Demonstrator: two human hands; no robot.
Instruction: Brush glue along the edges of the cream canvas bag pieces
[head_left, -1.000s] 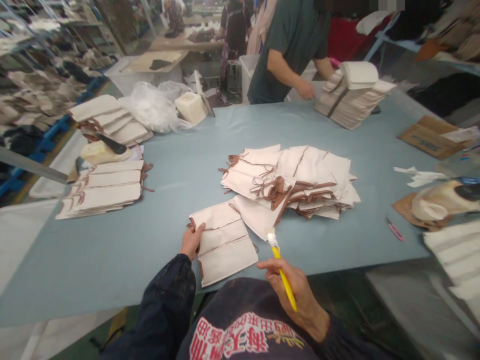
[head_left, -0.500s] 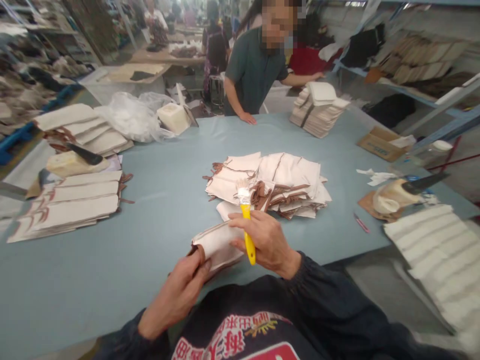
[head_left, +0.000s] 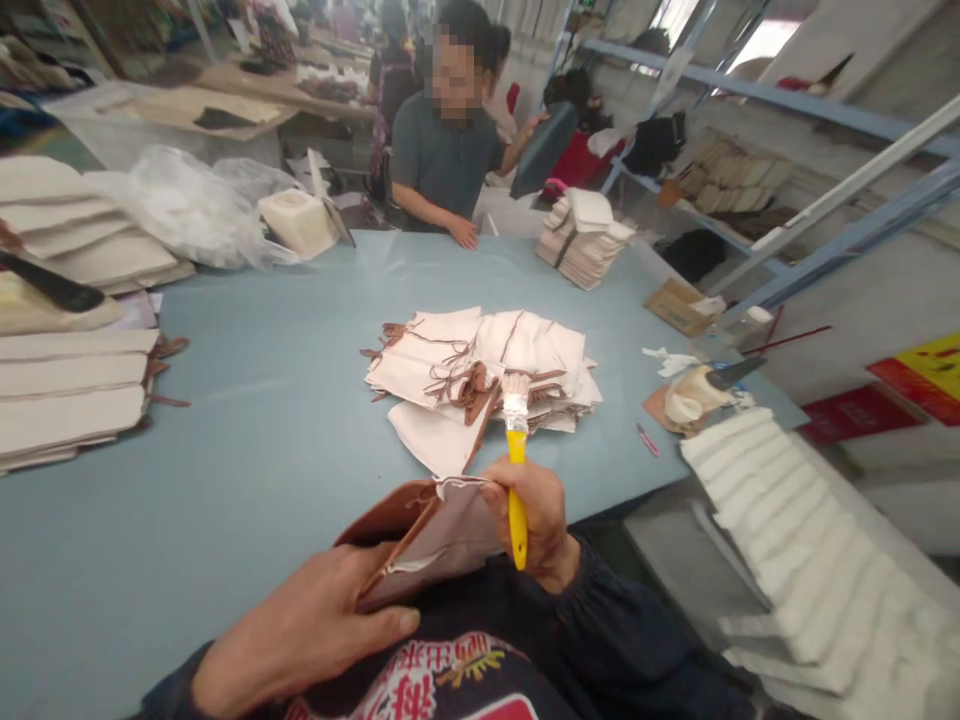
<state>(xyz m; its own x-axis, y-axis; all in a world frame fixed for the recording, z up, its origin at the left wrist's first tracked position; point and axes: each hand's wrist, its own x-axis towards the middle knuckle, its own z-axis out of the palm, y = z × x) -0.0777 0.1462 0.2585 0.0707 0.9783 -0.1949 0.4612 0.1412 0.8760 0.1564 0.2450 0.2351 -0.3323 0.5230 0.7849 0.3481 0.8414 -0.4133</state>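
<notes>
My right hand [head_left: 541,515] grips a yellow-handled paintbrush [head_left: 517,455], its pale bristles pointing away from me. The thumb and fingers of that hand also pinch the top edge of a leather piece [head_left: 457,535], pale on the outside and brown on the inside. My left hand [head_left: 315,615] holds the same piece at its left end, fingers inside the fold and thumb outside. The piece is spread apart, close to my body. Just beyond it, a loose pale flap [head_left: 431,435] lies against a pile of similar pieces [head_left: 529,340] with brown straps.
Stacked pale pieces lie at left [head_left: 71,385] and lower right [head_left: 772,500]. Near the right edge are a glue-stained container [head_left: 686,395] and a red cutter [head_left: 647,440]. A co-worker [head_left: 446,150] stands across the table [head_left: 262,400], beside a strapped bundle [head_left: 581,240].
The piece has been lifted towards me and spread, showing its brown inside. My right hand has moved from above it to its top edge, still with the brush. The view has swung right.
</notes>
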